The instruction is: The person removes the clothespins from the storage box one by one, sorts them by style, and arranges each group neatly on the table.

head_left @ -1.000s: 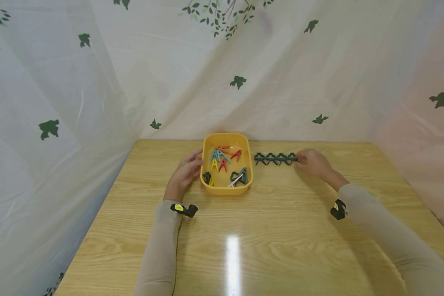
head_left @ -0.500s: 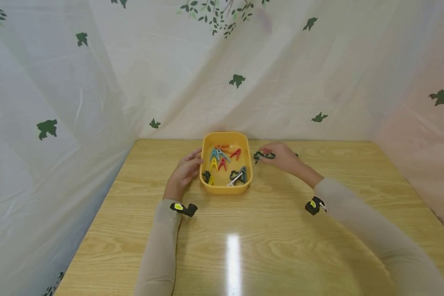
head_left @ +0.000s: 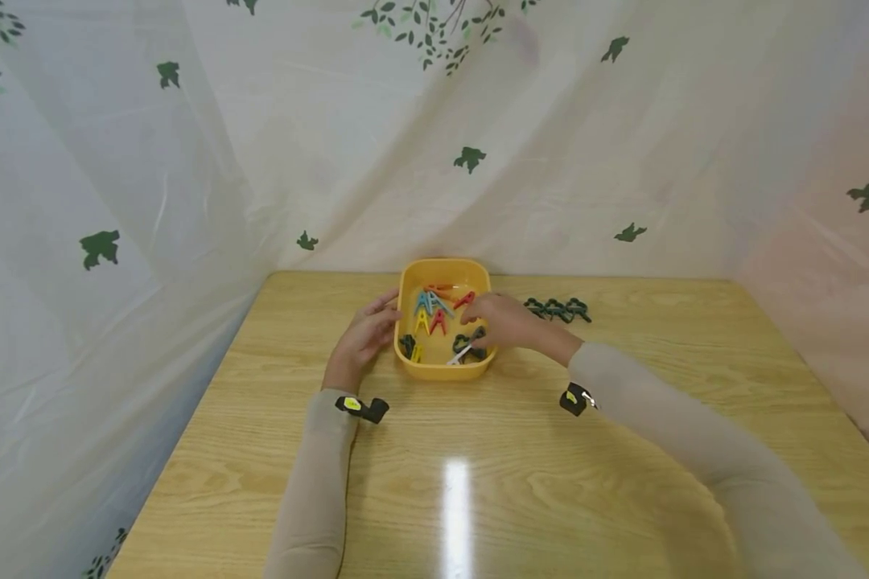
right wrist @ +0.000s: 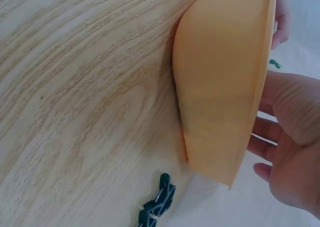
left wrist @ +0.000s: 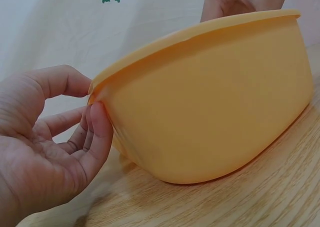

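On my cams, L grip (head_left: 365, 334) is clamped on the tub (head_left: 442, 373), thumb at rim, fingers against the wall; tub sits R of it on the worktop (head_left: 384, 490). R grip (head_left: 507, 323) is over the tub's R side, fingertips partly hidden, so can't tell if together w/ anything between. Coloured clips (head_left: 438, 315) lie in tub, L of R grip; 3 dark clips (head_left: 554, 310) in a row on worktop, just R of it.

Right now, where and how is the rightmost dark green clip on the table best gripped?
Probably pinch the rightmost dark green clip by its outer edge, coming from the right and above: its neighbour sits close on the left, while the right side is free.
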The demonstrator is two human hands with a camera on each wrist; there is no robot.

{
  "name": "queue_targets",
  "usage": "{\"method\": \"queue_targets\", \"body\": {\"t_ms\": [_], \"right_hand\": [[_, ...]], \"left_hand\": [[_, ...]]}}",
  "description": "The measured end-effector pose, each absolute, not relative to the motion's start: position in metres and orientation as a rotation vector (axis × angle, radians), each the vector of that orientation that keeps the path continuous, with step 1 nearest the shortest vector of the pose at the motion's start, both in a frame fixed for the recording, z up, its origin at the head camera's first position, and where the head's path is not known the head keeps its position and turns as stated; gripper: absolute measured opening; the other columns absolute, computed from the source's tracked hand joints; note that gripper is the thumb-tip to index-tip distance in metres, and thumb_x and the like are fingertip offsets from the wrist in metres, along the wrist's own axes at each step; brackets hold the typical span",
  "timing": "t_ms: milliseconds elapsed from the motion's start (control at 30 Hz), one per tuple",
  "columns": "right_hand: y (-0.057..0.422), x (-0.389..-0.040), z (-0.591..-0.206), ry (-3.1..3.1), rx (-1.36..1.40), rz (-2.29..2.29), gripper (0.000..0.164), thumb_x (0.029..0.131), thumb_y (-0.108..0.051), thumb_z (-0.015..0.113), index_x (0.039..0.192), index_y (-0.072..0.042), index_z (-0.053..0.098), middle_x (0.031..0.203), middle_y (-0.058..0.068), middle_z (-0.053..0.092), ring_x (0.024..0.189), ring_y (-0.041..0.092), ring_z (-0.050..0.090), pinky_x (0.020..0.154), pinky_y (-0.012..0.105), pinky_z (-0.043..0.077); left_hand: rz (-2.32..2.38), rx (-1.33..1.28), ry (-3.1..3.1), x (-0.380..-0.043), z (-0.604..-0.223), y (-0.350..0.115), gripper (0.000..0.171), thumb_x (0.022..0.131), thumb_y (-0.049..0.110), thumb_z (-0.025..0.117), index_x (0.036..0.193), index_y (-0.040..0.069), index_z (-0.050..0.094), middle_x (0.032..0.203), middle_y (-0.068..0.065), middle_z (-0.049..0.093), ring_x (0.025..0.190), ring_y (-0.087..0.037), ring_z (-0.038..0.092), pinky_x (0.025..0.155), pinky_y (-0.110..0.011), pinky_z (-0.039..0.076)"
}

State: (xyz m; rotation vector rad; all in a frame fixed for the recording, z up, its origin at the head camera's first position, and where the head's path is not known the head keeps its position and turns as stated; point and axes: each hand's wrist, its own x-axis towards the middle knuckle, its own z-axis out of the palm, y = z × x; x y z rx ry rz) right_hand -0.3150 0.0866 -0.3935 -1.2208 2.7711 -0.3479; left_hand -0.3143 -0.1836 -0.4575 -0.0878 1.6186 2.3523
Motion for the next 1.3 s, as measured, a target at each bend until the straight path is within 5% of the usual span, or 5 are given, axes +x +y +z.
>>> {"method": "queue_targets", "body": {"t_ms": [533,833,1133,1300], "right_hand": [[0.070,-0.323,-0.401,2.614,-1.228,-0.159,0.045,0.072,-0.021,0.080,0.115,-0.014,0.068,0.116,0.001,0.066,0.109,0.021,0.058,0.102,0.055,0.028],[0.061,-0.325,-0.408,2.638,-1.285,-0.135,0.040,0.069,-0.017,0.080,0.108,-0.014,0.071,0.108,0.000,0.067,0.098,0.017,0.059,0.087,0.044,0.028],[0.056,-0.323,-0.410,2.674,-1.319,-0.129,0.044,0.071,-0.024,0.079,0.113,-0.015,0.068,0.110,0.000,0.065,0.095,0.016,0.056,0.089,0.045,0.030],[0.051,-0.323,-0.411,2.724,-1.369,-0.116,0.046,0.071,-0.028,0.077,0.115,-0.018,0.067,0.111,-0.004,0.065,0.101,0.014,0.055,0.087,0.042,0.031]], "left_hand": [[2.341,-0.084,1.635,-0.313,-0.458,-0.183,0.052,0.090,0.002,0.056,0.139,0.018,0.046,0.133,-0.013,0.048,0.095,-0.014,0.056,0.075,-0.025,0.052],[2.338,-0.086,1.643,-0.314,-0.457,-0.184,0.052,0.090,0.002,0.056,0.138,0.020,0.047,0.133,-0.013,0.049,0.099,-0.015,0.056,0.077,-0.025,0.052],[2.346,-0.098,1.649,-0.313,-0.458,-0.184,0.053,0.089,0.001,0.056,0.139,0.018,0.046,0.114,-0.011,0.057,0.079,-0.009,0.055,0.062,-0.020,0.043],[2.344,-0.102,1.650,-0.313,-0.457,-0.184,0.052,0.090,0.002,0.056,0.138,0.019,0.047,0.120,-0.014,0.056,0.082,-0.009,0.056,0.064,-0.020,0.046]]}}
